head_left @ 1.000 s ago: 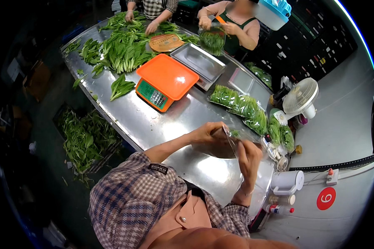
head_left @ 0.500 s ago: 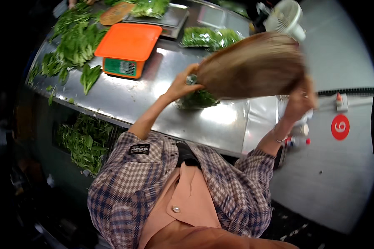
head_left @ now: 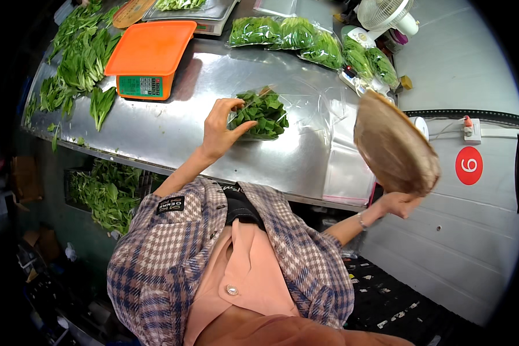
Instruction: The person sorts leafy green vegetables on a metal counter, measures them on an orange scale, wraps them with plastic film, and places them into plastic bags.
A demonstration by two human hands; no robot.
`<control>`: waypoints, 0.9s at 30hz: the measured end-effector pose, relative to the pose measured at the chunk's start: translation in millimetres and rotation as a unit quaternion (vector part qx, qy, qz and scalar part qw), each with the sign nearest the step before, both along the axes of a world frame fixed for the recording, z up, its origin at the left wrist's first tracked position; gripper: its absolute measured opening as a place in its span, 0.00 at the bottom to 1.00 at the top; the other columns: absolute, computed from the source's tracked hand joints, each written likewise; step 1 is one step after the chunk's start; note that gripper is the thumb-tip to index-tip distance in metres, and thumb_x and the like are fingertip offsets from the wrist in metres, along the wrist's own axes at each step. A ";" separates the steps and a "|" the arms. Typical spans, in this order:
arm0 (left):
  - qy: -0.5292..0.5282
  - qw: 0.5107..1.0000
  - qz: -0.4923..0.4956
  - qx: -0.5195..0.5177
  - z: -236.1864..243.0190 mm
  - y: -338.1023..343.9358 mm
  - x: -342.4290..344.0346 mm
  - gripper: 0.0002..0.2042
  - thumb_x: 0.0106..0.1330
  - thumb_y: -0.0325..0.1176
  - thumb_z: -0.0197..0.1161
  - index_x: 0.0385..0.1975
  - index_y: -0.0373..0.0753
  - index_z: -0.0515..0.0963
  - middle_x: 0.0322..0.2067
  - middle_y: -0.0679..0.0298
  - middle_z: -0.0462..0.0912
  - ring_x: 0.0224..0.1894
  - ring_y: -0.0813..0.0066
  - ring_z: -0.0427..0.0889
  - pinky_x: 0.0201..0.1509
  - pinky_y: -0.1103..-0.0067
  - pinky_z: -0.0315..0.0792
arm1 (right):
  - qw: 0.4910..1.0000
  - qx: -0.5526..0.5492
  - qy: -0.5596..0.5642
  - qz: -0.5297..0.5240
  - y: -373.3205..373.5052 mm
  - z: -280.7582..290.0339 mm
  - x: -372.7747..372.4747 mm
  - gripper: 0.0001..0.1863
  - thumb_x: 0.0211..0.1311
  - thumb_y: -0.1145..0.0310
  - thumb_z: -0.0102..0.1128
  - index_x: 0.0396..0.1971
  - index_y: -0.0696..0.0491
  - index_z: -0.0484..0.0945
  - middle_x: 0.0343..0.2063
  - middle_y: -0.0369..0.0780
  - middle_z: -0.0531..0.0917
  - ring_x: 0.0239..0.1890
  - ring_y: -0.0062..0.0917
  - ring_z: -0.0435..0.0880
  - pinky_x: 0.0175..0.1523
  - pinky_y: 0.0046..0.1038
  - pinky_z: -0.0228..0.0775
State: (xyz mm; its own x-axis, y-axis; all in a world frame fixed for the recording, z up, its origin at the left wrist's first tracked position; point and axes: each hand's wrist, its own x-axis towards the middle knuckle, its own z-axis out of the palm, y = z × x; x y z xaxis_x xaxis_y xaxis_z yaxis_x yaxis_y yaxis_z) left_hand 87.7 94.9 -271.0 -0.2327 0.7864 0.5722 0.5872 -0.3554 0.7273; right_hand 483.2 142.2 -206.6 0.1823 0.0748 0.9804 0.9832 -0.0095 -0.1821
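Observation:
A clear plastic bag of leafy greens (head_left: 265,117) sits on the steel table in front of me. My left hand (head_left: 220,130) curves around its left side, thumb on the near side and fingers on the far side. Off to the right, past the table's edge, my right hand (head_left: 401,203) grips the lower end of a brown, streaked, curved sheet (head_left: 393,144). This sheet is slightly blurred and looks like a flattened, funnel-shaped sleeve; it is held up, apart from the bag.
An orange scale (head_left: 151,49) stands at left beside loose greens (head_left: 86,60). Filled bags of greens (head_left: 297,34) lie along the back, near a white fan (head_left: 383,14). Flat clear bags (head_left: 347,173) rest at the table's right end. A crate of greens (head_left: 111,199) sits below left.
My right hand has pulled the brown sheet away from the bag, to the right and down. My left hand has let go of the sheet and stays at the bag, whose greens now show.

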 end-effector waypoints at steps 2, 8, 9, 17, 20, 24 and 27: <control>0.004 1.000 -0.008 -0.029 -13.7 1.9 -3.3 0.17 0.44 0.26 0.66 0.35 0.37 0.70 0.32 0.62 0.72 0.31 0.74 0.70 0.33 0.80 0.65 | 0.999 0.015 -0.009 -0.028 0.4 22.7 8.7 0.10 0.56 0.73 0.48 0.33 0.63 0.75 0.28 0.47 0.79 0.28 0.38 0.78 0.31 0.30 0.70; -0.086 0.993 0.076 -0.008 27.1 -9.8 7.3 0.05 0.48 0.21 0.60 0.24 0.34 0.73 0.23 0.64 0.73 0.23 0.77 0.69 0.25 0.83 0.62 | 0.960 -0.187 -0.157 0.138 -13.3 -23.3 -13.3 0.09 0.55 0.76 0.47 0.33 0.62 0.76 0.31 0.44 0.79 0.34 0.31 0.79 0.44 0.30 0.70; -0.087 0.993 0.078 -0.007 22.7 -9.4 4.4 0.05 0.48 0.21 0.60 0.24 0.34 0.73 0.23 0.64 0.73 0.23 0.77 0.69 0.25 0.83 0.62 | 0.935 -0.226 -0.170 0.213 -10.1 -36.0 -19.4 0.09 0.53 0.77 0.49 0.33 0.61 0.76 0.31 0.43 0.80 0.34 0.31 0.79 0.42 0.29 0.70; -0.173 0.983 -0.033 -0.059 9.5 -13.0 -8.4 0.03 0.52 0.21 0.57 0.26 0.36 0.73 0.26 0.69 0.74 0.25 0.85 0.69 0.25 0.88 0.62 | 0.797 -0.515 0.011 0.315 21.1 -82.5 -82.0 0.20 0.51 0.70 0.54 0.46 0.56 0.69 0.44 0.45 0.72 0.45 0.34 0.71 0.47 0.31 0.64; -0.212 0.971 -0.049 -0.101 5.0 -16.5 -15.5 0.03 0.54 0.21 0.55 0.27 0.35 0.73 0.28 0.70 0.74 0.26 0.88 0.69 0.24 0.89 0.63 | 0.548 -0.516 0.286 0.593 47.2 -45.6 -169.3 0.16 0.50 0.74 0.56 0.41 0.58 0.72 0.36 0.37 0.74 0.31 0.19 0.71 0.34 0.18 0.63; -0.267 0.952 -0.055 -0.136 0.3 -20.8 -23.4 0.03 0.57 0.27 0.55 0.28 0.36 0.73 0.30 0.69 0.76 0.30 0.87 0.72 0.26 0.90 0.67 | 0.479 -0.515 0.304 0.643 75.5 -62.0 -205.1 0.09 0.49 0.75 0.56 0.33 0.57 0.76 0.27 0.32 0.75 0.22 0.11 0.68 0.24 0.12 0.58; -0.365 0.921 -0.087 -0.106 -8.9 -18.2 -28.8 0.04 0.59 0.28 0.53 0.32 0.35 0.72 0.38 0.63 0.74 0.35 0.82 0.74 0.30 0.85 0.74 | 0.421 -0.461 0.408 0.666 76.5 -68.7 -210.1 0.07 0.52 0.73 0.53 0.32 0.59 0.73 0.20 0.35 0.74 0.17 0.14 0.68 0.19 0.14 0.57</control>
State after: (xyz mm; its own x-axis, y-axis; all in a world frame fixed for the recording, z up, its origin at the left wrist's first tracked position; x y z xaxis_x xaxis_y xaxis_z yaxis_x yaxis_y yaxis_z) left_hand 58.9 76.6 -279.8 -0.3547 0.9239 0.1436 -0.1372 -0.2033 0.9694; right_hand 273.1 218.6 -275.3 -0.3759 0.9238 0.0729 -0.1582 0.0136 -0.9873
